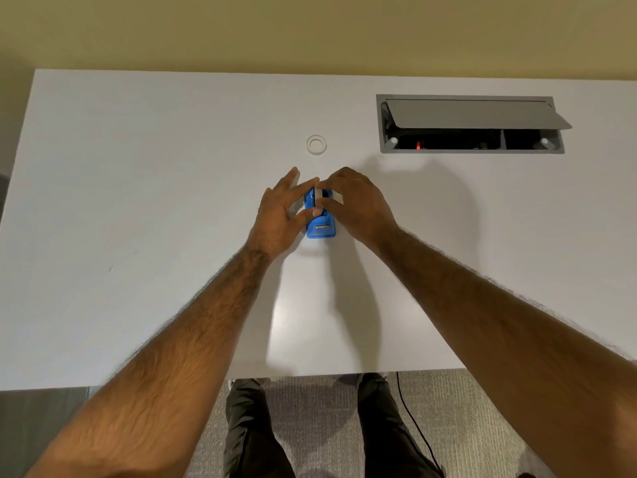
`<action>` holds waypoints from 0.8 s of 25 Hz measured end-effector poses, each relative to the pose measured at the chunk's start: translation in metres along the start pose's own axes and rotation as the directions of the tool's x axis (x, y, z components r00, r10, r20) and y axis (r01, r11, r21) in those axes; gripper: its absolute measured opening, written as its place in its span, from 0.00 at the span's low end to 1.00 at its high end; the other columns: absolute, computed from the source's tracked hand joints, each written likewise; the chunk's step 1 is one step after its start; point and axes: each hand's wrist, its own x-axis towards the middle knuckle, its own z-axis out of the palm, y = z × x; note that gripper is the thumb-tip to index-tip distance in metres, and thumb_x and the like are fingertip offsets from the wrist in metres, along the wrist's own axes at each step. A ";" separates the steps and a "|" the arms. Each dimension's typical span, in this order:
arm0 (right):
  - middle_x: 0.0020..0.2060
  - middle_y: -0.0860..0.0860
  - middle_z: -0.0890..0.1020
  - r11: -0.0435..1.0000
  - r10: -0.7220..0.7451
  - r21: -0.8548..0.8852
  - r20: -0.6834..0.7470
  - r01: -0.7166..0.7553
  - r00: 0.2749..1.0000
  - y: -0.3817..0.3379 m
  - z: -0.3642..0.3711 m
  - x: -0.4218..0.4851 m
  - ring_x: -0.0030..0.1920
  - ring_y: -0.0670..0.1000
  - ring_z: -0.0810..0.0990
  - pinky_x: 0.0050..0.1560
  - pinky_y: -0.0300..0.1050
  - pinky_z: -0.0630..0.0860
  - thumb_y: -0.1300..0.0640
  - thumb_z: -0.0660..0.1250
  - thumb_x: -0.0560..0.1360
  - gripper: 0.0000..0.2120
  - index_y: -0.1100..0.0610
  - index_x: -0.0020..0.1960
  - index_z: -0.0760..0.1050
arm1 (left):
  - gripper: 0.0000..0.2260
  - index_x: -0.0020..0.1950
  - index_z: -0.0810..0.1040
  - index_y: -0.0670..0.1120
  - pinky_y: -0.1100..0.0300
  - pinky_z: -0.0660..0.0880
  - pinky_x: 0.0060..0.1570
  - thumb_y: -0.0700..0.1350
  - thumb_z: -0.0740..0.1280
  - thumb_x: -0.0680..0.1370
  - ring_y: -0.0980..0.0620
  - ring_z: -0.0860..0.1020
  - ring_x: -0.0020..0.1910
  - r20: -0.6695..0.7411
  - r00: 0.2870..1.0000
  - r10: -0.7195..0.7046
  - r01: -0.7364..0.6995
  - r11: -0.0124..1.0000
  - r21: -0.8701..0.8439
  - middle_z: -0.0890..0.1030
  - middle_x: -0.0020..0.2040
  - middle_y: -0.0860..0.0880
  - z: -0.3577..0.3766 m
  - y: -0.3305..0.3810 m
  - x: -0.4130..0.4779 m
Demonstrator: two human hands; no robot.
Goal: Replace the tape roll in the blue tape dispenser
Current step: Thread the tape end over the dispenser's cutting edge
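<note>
One view only, from the person's head, angled steeply forward and down over the white desk. The wide lens takes in both forearms, the desk's far edge and wall, plus carpet near the legs below.

Blue tape dispenser: smooth plastic, slight gloss; small metal-looking strip near its front end. Tape roll: clear, glossy film on a pale core. Table: smooth white laminate, soft sheen. Cable hatch: matt grey, metal-looking flap. Floor: rough grey carpet. Trousers: dark matt cloth
</note>
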 end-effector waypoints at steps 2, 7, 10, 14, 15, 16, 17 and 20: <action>0.49 0.51 0.81 1.000 0.016 -0.003 -0.014 -0.016 1.000 -0.001 0.001 0.002 0.48 0.50 0.78 0.51 0.41 0.73 0.49 0.66 0.75 0.12 0.54 0.54 0.79 | 0.23 0.74 0.71 0.57 0.39 0.49 0.78 0.56 0.68 0.78 0.52 0.57 0.80 0.010 1.000 0.002 -0.002 1.000 0.005 0.62 0.80 0.48 0.001 0.001 0.001; 0.47 0.50 0.80 0.998 0.055 0.006 -0.027 -0.055 0.998 -0.005 0.002 0.005 0.45 0.49 0.77 0.48 0.42 0.73 0.49 0.68 0.73 0.10 0.53 0.50 0.79 | 0.20 0.70 0.74 0.59 0.37 0.53 0.77 0.56 0.69 0.78 0.51 0.59 0.80 0.000 1.000 0.006 -0.006 1.000 -0.004 0.64 0.79 0.48 0.000 0.004 0.002; 0.45 0.50 0.81 0.997 0.077 0.024 -0.021 -0.077 0.997 -0.007 0.001 0.007 0.44 0.50 0.78 0.48 0.43 0.75 0.50 0.68 0.73 0.09 0.54 0.48 0.79 | 0.19 0.68 0.74 0.61 0.37 0.54 0.77 0.57 0.69 0.77 0.50 0.60 0.79 -0.001 1.000 -0.009 0.009 1.000 -0.006 0.64 0.79 0.48 0.000 0.005 0.003; 0.44 0.51 0.82 0.987 0.122 0.112 -0.039 -0.117 0.992 -0.009 0.000 0.009 0.43 0.50 0.79 0.47 0.42 0.76 0.52 0.68 0.73 0.06 0.55 0.45 0.80 | 0.21 0.69 0.75 0.58 0.38 0.55 0.77 0.57 0.70 0.77 0.50 0.62 0.78 0.009 0.999 -0.037 0.037 0.999 0.004 0.65 0.79 0.49 -0.001 0.004 0.005; 0.44 0.51 0.82 0.981 0.143 0.139 -0.041 -0.136 0.989 -0.010 -0.001 0.009 0.43 0.49 0.79 0.47 0.42 0.76 0.53 0.69 0.73 0.05 0.54 0.44 0.80 | 0.21 0.70 0.74 0.58 0.38 0.54 0.77 0.57 0.70 0.77 0.50 0.62 0.78 0.014 0.999 -0.043 0.043 0.999 0.006 0.65 0.79 0.49 -0.002 0.004 0.005; 0.44 0.50 0.82 0.974 0.166 0.163 -0.042 -0.157 0.985 -0.010 -0.001 0.010 0.42 0.49 0.79 0.47 0.41 0.76 0.53 0.69 0.73 0.04 0.53 0.43 0.80 | 0.21 0.70 0.74 0.58 0.38 0.54 0.77 0.56 0.70 0.77 0.50 0.62 0.78 0.019 0.999 -0.049 0.049 0.999 0.007 0.65 0.79 0.49 -0.002 0.005 0.005; 0.44 0.50 0.82 0.968 0.184 0.182 -0.043 -0.173 0.982 -0.010 -0.001 0.011 0.42 0.48 0.79 0.47 0.41 0.76 0.53 0.69 0.73 0.04 0.53 0.43 0.80 | 0.21 0.70 0.74 0.58 0.39 0.54 0.77 0.56 0.70 0.77 0.51 0.61 0.78 0.020 0.998 -0.052 0.052 0.999 0.008 0.64 0.79 0.49 -0.001 0.006 0.005; 0.44 0.49 0.81 0.960 0.208 0.204 -0.054 -0.193 0.977 -0.011 0.002 0.011 0.42 0.47 0.79 0.45 0.38 0.75 0.53 0.68 0.73 0.03 0.52 0.43 0.79 | 0.22 0.71 0.74 0.57 0.39 0.57 0.76 0.54 0.71 0.77 0.50 0.61 0.78 -0.007 0.999 -0.042 0.041 0.999 -0.017 0.65 0.79 0.49 -0.001 0.011 0.005</action>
